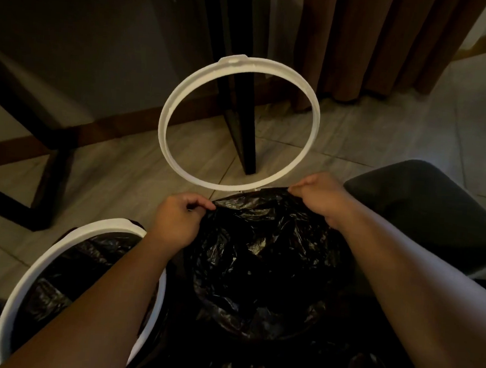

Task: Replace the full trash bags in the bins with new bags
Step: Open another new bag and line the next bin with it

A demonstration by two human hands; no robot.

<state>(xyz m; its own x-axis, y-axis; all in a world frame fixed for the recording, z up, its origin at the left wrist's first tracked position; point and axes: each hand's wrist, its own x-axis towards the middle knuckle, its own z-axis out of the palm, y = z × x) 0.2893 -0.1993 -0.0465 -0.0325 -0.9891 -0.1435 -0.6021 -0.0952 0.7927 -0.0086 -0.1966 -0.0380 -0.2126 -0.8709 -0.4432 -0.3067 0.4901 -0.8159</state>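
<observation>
While both hands, left hand (176, 219) and right hand (321, 198), pinch the black bag (259, 257) rim, the hinged white ring (184, 99) stands raised; stretching evenly probably seats it best.

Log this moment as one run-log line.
left hand: pinching bag edge | right hand: pinching bag edge | black bag: held spread open | white ring: flipped up | second bin: already lined

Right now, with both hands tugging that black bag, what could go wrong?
The left hand and right hand pinch the thin black bag at its edge; a hard pull might tear it. The white ring stands flipped up behind the bag and could perhaps drop onto the hands. The left forearm crosses the second bin and might nudge it.
</observation>
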